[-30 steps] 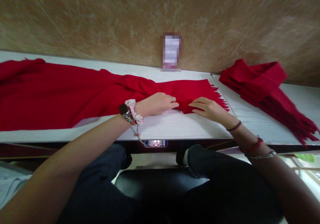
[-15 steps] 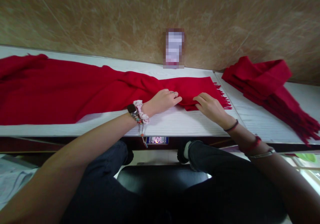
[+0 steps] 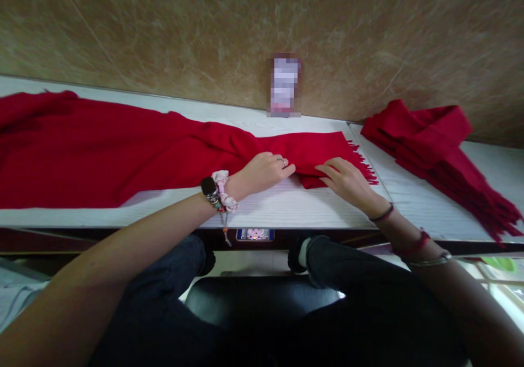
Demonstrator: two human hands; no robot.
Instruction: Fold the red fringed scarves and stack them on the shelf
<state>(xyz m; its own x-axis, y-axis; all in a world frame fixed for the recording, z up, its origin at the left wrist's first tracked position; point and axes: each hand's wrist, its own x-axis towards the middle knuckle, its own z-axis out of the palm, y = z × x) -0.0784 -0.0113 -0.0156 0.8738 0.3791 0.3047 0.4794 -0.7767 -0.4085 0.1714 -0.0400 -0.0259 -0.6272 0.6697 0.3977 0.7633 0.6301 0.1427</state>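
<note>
A long red scarf [image 3: 151,148] lies lengthwise across the white table, its fringed end to the right of my hands. My left hand [image 3: 266,173] is closed on the scarf's near edge, fingertips pinching the cloth. To the right, my right hand [image 3: 347,180] rests at the same edge near the fringe, its thumb and fingers slightly apart on the fabric. A small fold of cloth shows between the two hands. A second red scarf [image 3: 429,137] lies folded at the right, its fringe toward the near right.
A blurred-out upright object [image 3: 284,86] stands at the table's back edge against the brown marbled wall. The white table [image 3: 164,214] ends just in front of my hands. Below are a black stool [image 3: 262,296], my legs and a green item [image 3: 499,263] at the lower right.
The view has shifted slightly, so the table and scarves appear a little lower. My left hand stays closed on the scarf edge; my right hand's fingers have spread a little.
</note>
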